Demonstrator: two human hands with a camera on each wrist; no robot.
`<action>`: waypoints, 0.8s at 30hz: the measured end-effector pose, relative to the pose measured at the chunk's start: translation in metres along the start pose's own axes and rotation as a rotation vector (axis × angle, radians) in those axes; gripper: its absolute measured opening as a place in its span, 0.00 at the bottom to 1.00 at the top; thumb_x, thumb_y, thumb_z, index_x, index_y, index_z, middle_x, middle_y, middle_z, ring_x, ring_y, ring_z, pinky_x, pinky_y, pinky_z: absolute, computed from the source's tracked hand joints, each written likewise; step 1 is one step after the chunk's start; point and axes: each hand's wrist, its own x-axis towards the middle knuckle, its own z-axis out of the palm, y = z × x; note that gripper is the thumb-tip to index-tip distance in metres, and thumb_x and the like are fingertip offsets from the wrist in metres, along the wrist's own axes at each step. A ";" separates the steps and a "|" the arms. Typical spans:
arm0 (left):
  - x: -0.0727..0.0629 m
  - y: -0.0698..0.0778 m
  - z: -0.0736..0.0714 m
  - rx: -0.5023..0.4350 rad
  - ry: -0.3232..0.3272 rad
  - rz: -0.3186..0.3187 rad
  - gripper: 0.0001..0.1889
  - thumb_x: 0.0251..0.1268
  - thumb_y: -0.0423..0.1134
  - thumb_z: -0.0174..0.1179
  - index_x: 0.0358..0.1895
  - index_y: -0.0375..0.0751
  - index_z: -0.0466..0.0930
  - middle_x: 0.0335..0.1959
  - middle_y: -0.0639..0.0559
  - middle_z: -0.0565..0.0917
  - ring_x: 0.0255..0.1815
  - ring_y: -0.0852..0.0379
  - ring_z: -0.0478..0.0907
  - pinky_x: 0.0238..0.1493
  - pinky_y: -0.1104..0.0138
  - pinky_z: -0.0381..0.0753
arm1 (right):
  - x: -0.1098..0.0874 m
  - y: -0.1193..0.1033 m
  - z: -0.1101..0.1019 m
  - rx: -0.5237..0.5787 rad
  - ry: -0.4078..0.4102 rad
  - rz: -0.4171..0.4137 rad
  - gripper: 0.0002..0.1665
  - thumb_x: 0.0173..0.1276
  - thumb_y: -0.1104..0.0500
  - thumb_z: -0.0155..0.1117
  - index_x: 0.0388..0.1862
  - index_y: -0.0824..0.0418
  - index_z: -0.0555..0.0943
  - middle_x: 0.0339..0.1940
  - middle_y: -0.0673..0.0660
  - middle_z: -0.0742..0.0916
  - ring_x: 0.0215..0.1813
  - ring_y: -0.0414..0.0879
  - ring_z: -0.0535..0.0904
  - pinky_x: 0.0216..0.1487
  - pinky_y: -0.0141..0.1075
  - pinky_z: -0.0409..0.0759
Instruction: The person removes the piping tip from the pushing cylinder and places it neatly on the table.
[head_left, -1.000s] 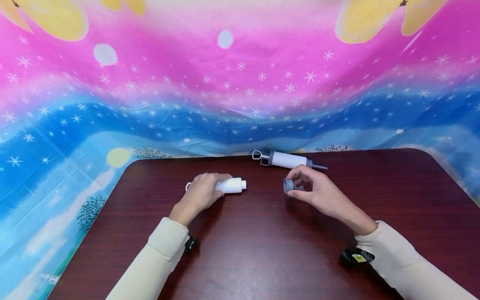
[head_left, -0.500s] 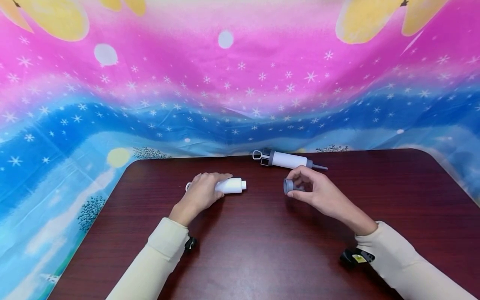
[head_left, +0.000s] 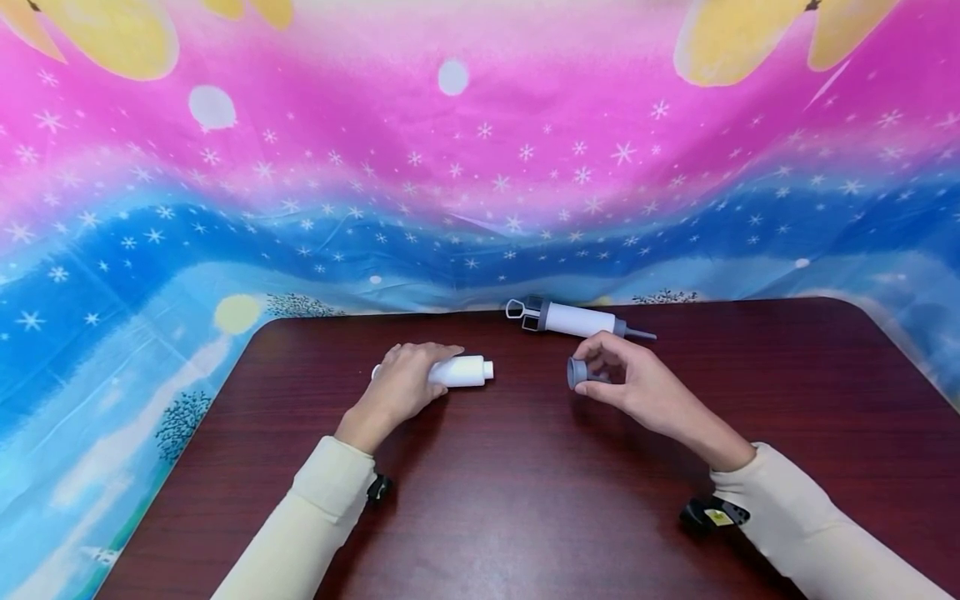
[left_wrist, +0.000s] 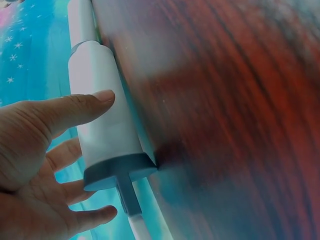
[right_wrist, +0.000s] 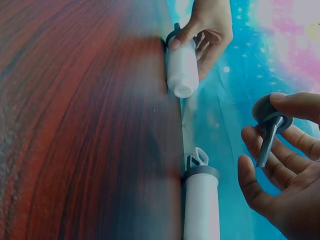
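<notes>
My left hand (head_left: 401, 383) grips a white syringe barrel (head_left: 465, 372) lying sideways above the table, its short bare neck pointing right. In the left wrist view, the thumb lies across the barrel (left_wrist: 102, 132), and a grey collar (left_wrist: 120, 170) with a grey and white plunger rod sits at its near end. Across from it, my right hand (head_left: 637, 379) pinches a grey nozzle cap (head_left: 576, 372) by its rim, the wide mouth facing the barrel's neck with a gap between. The cap's thin spout (right_wrist: 268, 145) points back toward the palm in the right wrist view.
Behind the right hand, a second white syringe (head_left: 577, 318) with grey collar, ring handle and nozzle lies near the back edge of the dark wooden table (head_left: 480, 492). A patterned pink and blue cloth (head_left: 480, 183) hangs right behind that edge.
My left hand has shifted very slightly on the syringe barrel. The right hand holds the nozzle cap in the same place.
</notes>
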 end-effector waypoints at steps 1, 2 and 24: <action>0.000 0.000 0.000 0.002 0.004 0.003 0.32 0.59 0.32 0.77 0.69 0.50 0.81 0.64 0.46 0.86 0.63 0.42 0.84 0.72 0.42 0.72 | 0.000 0.000 0.000 0.002 0.000 -0.001 0.17 0.68 0.63 0.74 0.54 0.57 0.81 0.44 0.54 0.88 0.46 0.45 0.84 0.49 0.33 0.82; 0.000 0.000 0.000 0.003 0.007 0.007 0.32 0.59 0.32 0.77 0.69 0.50 0.81 0.64 0.46 0.86 0.63 0.42 0.84 0.71 0.42 0.72 | 0.000 0.000 0.000 0.004 -0.001 -0.002 0.17 0.68 0.63 0.74 0.54 0.58 0.81 0.44 0.54 0.88 0.46 0.45 0.84 0.49 0.33 0.82; -0.013 0.047 -0.010 -0.084 0.190 0.191 0.26 0.59 0.42 0.79 0.61 0.48 0.83 0.57 0.53 0.88 0.58 0.50 0.85 0.75 0.40 0.69 | 0.000 -0.007 0.003 0.023 -0.007 0.008 0.19 0.68 0.61 0.75 0.55 0.58 0.81 0.46 0.55 0.87 0.47 0.47 0.84 0.49 0.33 0.83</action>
